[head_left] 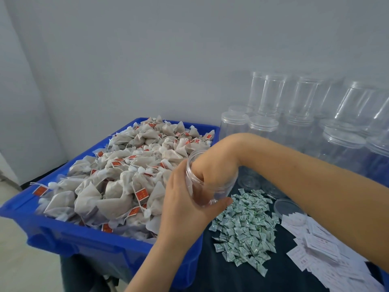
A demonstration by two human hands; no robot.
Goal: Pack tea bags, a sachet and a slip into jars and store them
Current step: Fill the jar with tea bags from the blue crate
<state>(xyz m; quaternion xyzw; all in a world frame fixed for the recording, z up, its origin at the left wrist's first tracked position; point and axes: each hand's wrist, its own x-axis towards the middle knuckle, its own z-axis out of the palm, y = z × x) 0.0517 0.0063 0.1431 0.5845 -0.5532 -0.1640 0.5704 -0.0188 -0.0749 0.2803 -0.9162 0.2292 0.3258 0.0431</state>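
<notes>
The left hand (185, 199) grips a clear jar (212, 182); the right hand (210, 165) reaches inside, its grip hidden.

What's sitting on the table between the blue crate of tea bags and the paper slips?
In the head view, a heap of small green-and-white sachets lies on the dark cloth between the blue crate and the paper slips.

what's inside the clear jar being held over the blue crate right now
The right hand is pushed into the jar, which the left hand grips. Whatever lies beneath the fingers is hidden.
</notes>
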